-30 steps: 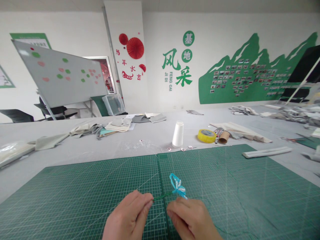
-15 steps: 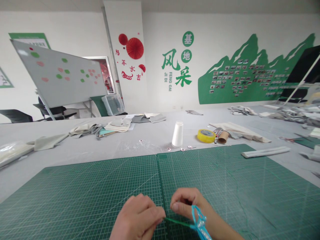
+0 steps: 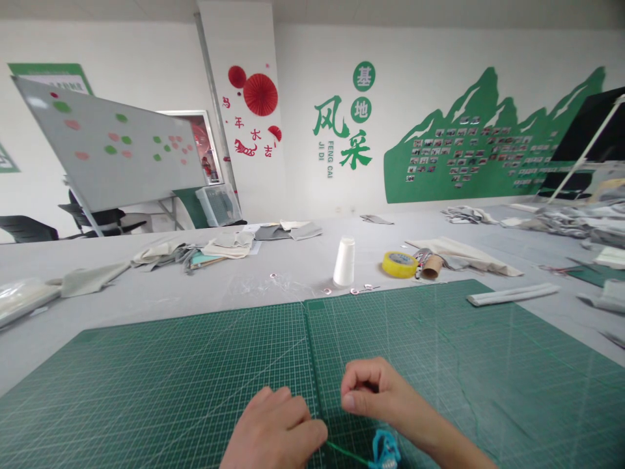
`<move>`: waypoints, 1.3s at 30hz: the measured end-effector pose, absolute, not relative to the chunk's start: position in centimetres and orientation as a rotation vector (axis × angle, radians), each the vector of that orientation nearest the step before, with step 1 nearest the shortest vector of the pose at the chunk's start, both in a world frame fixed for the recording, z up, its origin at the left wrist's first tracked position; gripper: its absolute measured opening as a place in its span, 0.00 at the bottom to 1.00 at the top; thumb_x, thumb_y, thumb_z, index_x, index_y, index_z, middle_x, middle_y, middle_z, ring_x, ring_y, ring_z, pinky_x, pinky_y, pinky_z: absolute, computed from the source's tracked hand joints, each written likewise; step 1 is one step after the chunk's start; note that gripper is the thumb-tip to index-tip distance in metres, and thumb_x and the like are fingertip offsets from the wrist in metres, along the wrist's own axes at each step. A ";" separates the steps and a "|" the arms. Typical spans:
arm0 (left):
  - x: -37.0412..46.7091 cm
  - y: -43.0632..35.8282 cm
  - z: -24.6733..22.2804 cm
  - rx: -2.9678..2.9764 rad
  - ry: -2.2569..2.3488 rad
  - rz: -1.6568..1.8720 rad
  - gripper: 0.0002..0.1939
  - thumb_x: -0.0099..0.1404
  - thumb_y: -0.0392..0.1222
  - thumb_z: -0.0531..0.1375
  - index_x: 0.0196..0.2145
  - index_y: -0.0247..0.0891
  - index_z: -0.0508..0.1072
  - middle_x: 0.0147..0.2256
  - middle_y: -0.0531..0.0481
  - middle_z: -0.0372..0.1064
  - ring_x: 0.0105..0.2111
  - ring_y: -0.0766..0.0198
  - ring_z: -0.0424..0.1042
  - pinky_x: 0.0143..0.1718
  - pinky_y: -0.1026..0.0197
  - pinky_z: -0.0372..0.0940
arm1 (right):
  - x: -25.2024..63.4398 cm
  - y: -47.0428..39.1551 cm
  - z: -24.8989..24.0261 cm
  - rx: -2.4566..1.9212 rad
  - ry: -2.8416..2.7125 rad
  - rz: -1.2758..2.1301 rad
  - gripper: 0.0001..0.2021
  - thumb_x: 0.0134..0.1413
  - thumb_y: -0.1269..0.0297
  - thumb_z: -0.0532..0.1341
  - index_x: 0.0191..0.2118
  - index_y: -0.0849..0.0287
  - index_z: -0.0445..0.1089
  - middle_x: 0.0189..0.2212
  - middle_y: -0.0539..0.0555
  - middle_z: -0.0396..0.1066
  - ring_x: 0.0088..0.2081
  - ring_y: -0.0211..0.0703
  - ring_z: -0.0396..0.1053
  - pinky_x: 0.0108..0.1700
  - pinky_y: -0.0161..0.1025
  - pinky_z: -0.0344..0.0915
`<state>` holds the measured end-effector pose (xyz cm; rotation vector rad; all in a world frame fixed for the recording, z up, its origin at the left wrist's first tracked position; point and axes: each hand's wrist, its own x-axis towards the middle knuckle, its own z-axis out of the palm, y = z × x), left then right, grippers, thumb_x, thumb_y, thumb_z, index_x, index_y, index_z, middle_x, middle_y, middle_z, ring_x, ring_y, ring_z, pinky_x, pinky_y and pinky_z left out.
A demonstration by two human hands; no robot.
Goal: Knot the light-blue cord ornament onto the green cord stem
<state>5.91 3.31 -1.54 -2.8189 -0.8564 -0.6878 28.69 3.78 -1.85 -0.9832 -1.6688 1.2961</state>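
Note:
My left hand (image 3: pixel 278 430) is closed in a pinch on one end of a green cord (image 3: pixel 347 452), low in the head view. From there the cord runs right to a looped bright blue cord piece (image 3: pixel 385 449) at the bottom edge. My right hand (image 3: pixel 371 389) is raised a little above and to the right, with thumb and curled fingers pressed together. Whatever may be between those fingertips is too small to make out. Both hands are over the green cutting mats (image 3: pixel 195 365), near the seam between them. A thin green thread (image 3: pixel 459 365) lies on the right mat.
Beyond the mats stand a white thread cone (image 3: pixel 344 262), a yellow tape roll (image 3: pixel 399 264) and a cardboard tube (image 3: pixel 431 267). Small metal pieces (image 3: pixel 354 290) lie beside the cone. A folded grey strip (image 3: pixel 512 294) crosses the right mat's edge. Fabric scraps (image 3: pixel 229 244) line the table's far side.
My right hand has moved up and right, farther from the left. The left hand has shifted slightly right and down. The blue cord piece has dropped lower and shows less of its length.

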 end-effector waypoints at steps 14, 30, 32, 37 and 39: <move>4.4 3.1 -0.8 -2.660 -1.167 -0.598 0.15 0.65 0.28 0.49 0.40 0.43 0.71 0.28 0.52 0.69 0.27 0.59 0.69 0.27 0.59 0.61 | 26.9 1.2 0.1 -0.964 -2.077 0.077 0.14 0.63 0.69 0.53 0.27 0.60 0.71 0.19 0.48 0.63 0.21 0.37 0.60 0.24 0.35 0.52; 3.9 3.2 -0.8 -2.498 -1.150 -0.868 0.14 0.71 0.34 0.48 0.43 0.40 0.73 0.31 0.50 0.71 0.28 0.62 0.71 0.30 0.60 0.67 | 25.7 1.3 -1.5 -0.893 -2.183 -0.356 0.20 0.61 0.76 0.47 0.22 0.59 0.67 0.15 0.49 0.60 0.17 0.38 0.55 0.19 0.40 0.46; 3.9 3.2 -0.8 -2.499 -1.149 -0.885 0.13 0.71 0.34 0.48 0.43 0.40 0.73 0.31 0.50 0.71 0.28 0.61 0.71 0.30 0.60 0.68 | 25.7 1.4 -1.5 -0.884 -2.179 -0.374 0.20 0.60 0.77 0.47 0.22 0.59 0.67 0.15 0.49 0.60 0.17 0.38 0.55 0.19 0.40 0.46; 4.1 3.1 -0.7 -2.494 -1.171 -0.945 0.13 0.71 0.35 0.49 0.42 0.41 0.73 0.31 0.50 0.72 0.28 0.62 0.72 0.30 0.60 0.69 | 25.6 1.5 -1.7 -0.872 -2.167 -0.378 0.20 0.62 0.76 0.46 0.23 0.60 0.67 0.15 0.49 0.60 0.17 0.37 0.55 0.20 0.39 0.45; 4.3 3.0 -0.6 -2.513 -1.210 -0.986 0.12 0.71 0.36 0.49 0.42 0.41 0.73 0.31 0.50 0.71 0.29 0.62 0.72 0.31 0.61 0.69 | 25.6 1.5 -1.8 -0.866 -2.158 -0.381 0.20 0.63 0.75 0.46 0.23 0.60 0.67 0.15 0.48 0.60 0.17 0.37 0.55 0.21 0.39 0.44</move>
